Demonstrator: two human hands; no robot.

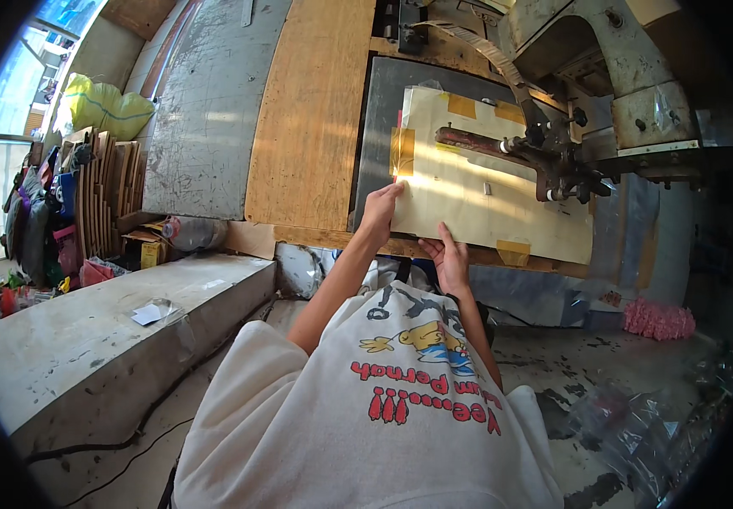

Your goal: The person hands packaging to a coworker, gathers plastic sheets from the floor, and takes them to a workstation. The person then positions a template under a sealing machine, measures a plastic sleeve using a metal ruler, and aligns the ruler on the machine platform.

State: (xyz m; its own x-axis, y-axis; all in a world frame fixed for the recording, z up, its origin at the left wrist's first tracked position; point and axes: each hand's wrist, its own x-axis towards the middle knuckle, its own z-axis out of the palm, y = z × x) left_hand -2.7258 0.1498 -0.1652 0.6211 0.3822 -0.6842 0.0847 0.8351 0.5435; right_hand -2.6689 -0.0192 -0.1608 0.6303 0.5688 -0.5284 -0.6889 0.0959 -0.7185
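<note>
A cream-coloured flat sheet (459, 199) with strips of brown tape along its edges lies on the dark machine bed (370, 140) in front of me. My left hand (379, 212) pinches the sheet by its left edge, close to the near corner. At the near edge, my right hand (449, 261) touches the sheet with its fingers apart. A worn reddish metal bar (476, 142) reaches over the sheet from the machine's dark metal head (553, 153). Near the sheet's middle sits a small metallic piece (487, 188). A bit of red shows under the sheet's left side.
To the left are a wooden board (307, 110) and a scuffed grey tabletop (205, 110). The heavy machine frame (654, 119) stands at right. Stacked cardboard (99, 182) and a yellow sack (103, 106) are far left. A pink bundle (659, 320) and clear plastic (629, 424) lie at right.
</note>
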